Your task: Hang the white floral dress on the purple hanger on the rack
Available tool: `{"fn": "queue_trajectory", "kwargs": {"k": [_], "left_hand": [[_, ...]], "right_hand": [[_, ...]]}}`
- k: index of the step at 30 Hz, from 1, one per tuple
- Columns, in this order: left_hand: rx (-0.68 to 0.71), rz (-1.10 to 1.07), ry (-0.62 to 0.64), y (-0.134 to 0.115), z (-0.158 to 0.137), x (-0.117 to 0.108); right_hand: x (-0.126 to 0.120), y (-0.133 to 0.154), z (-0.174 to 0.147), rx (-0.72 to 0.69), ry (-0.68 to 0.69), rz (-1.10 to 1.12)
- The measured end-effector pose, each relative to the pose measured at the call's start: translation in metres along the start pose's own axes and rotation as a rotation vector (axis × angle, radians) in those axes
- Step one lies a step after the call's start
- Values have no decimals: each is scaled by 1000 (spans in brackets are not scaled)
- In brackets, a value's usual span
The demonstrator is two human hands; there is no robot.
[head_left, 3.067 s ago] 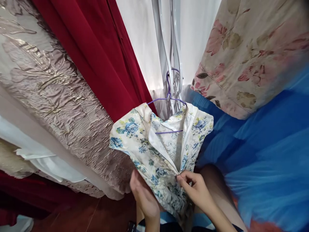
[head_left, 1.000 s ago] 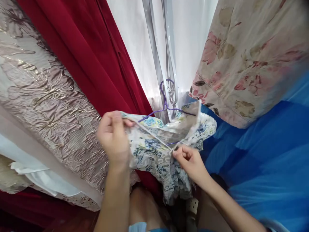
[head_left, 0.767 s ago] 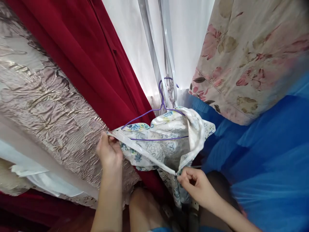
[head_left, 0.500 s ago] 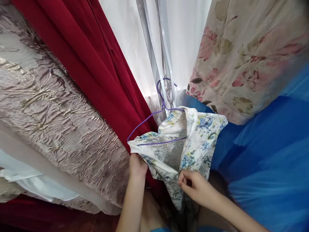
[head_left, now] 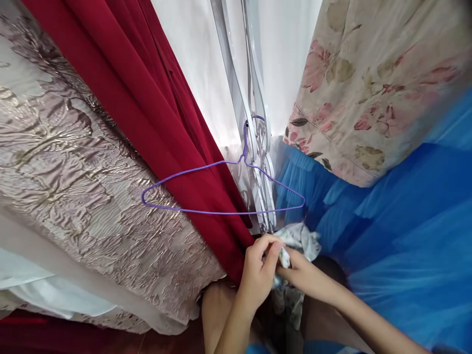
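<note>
Bunched between my two hands is a white garment (head_left: 300,237) with a blue and green flower print; its lower part hangs down between my legs. My left hand (head_left: 260,265) pinches a fold of it with thumb and fingers. Close beside it, my right hand (head_left: 304,273) grips the same cloth, its fingertips partly hidden by the fabric. Just above them hangs a bare purple hanger (head_left: 224,212), hooked onto a white metal stand (head_left: 254,98).
A red curtain-like cloth (head_left: 158,113) and a pinkish embossed fabric (head_left: 73,172) hang on the left. At the right are a beige flowered cloth (head_left: 354,93) and blue tulle (head_left: 398,236). White cloth (head_left: 291,59) hangs behind the stand.
The flowered garment has come off the purple hanger and is now gathered in both hands. My left hand has moved right and down, next to my right hand.
</note>
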State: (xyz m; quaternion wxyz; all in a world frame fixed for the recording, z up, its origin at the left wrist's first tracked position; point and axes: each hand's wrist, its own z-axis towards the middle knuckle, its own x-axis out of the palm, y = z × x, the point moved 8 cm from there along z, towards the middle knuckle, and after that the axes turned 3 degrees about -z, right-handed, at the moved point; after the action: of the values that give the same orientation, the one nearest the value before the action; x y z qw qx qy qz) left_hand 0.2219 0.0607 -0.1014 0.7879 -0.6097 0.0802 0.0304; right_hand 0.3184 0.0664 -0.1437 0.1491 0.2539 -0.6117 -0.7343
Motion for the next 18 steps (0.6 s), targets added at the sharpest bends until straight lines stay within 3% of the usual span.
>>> {"fn": "queue_trajectory", "kwargs": {"k": [4,7,9,14,18], "left_hand": [[35,-58,84,-1,-2,0],[-175,-163,326,26,-24,11],[-313,-170,410,42,-45,13],[-314,210,203,42,-66,-32],[-274,415,197,30,-69,-71]], "right_hand": [[-11,8,-15,133,50,81],[-33,21,-22,101,52,79],[-55,30,-20,42,-18,11],[-106,60,2,-213,-225,-294],[-144,74,30,-324,-458,-330]]}}
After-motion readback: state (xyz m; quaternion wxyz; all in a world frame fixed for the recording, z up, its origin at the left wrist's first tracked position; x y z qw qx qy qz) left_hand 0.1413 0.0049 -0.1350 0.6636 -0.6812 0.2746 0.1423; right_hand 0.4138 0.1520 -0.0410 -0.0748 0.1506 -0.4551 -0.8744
